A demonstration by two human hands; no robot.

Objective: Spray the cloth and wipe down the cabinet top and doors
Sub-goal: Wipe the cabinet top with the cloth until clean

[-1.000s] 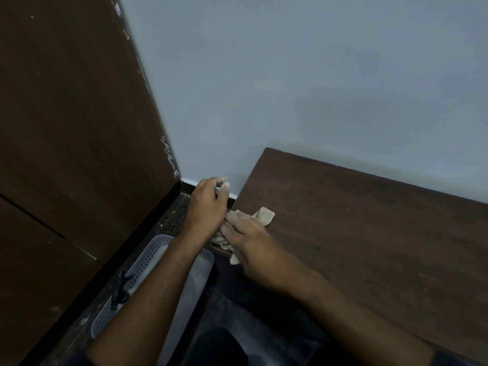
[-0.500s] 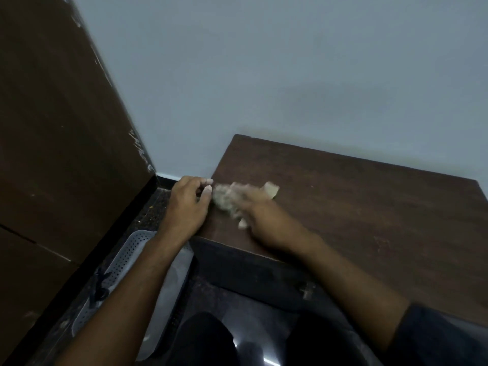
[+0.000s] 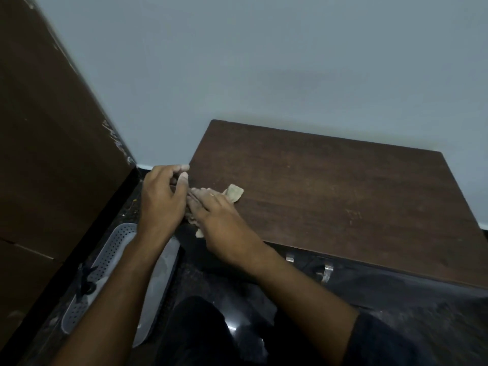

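Observation:
A low dark-brown cabinet stands against the wall, and its top [image 3: 330, 194] fills the right of the view. A crumpled beige cloth [image 3: 233, 192] lies near the top's front left corner. My right hand [image 3: 219, 223] presses it down with straight fingers, covering most of it. My left hand [image 3: 162, 199] is cupped at the cabinet's left edge, right beside the cloth. Its fingers are curled and nothing shows in them. Two metal door handles [image 3: 326, 273] peek out below the front edge. No spray bottle is in view.
A grey perforated tray [image 3: 105, 262] lies on the dark floor left of the cabinet, with a small black object [image 3: 84, 283] on it. A tall brown wooden panel [image 3: 52, 154] closes off the left side. A pale blue wall [image 3: 264, 75] is behind. My dark-clad knees are at the bottom.
My right hand rubbed the cloth back and forth along the cabinet's left edge and now sits nearer the front corner. My left hand stayed cupped at that edge. The view widened to show the handles.

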